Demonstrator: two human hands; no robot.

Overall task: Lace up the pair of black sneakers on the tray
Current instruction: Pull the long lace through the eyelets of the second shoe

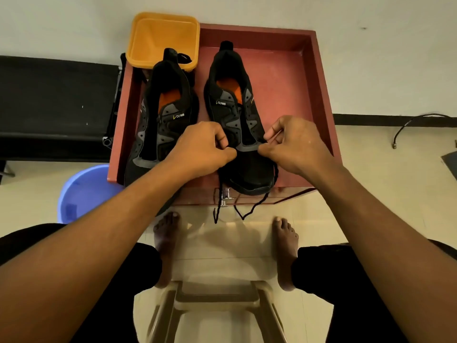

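Observation:
Two black sneakers with grey panels and orange insoles lie toes toward me on a red tray (291, 70). The left sneaker (160, 112) has no lace that I can see. Over the toe end of the right sneaker (235, 105), both hands work a black lace (249, 212). My left hand (202, 149) pinches the lace at the shoe's left lowest eyelets. My right hand (294, 144) pinches it on the right side. Both loose lace ends hang over the tray's front edge.
An orange plastic tub (163, 35) stands at the tray's back left corner. A blue basin (84, 191) sits on the floor at the left, a black bench (54, 107) beyond it. My bare feet (168, 233) and a beige plastic stool (217, 303) are below the tray.

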